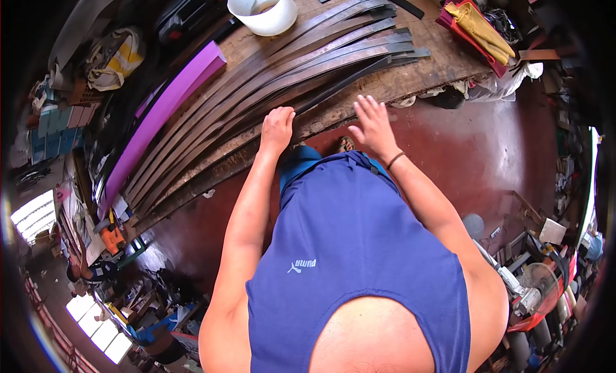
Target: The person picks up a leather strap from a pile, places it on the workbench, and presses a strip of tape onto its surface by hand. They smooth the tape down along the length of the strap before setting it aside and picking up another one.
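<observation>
Head view: hands apart, left hand fisted on metal strips, right hand spread flat

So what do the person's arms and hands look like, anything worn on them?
Both arms are bare to the shoulder, coming out of a blue sleeveless shirt with a small white logo. The left hand has no glove, ring or band that shows. The right hand is also ungloved, with a thin dark band around its wrist. No watch shows.
</observation>
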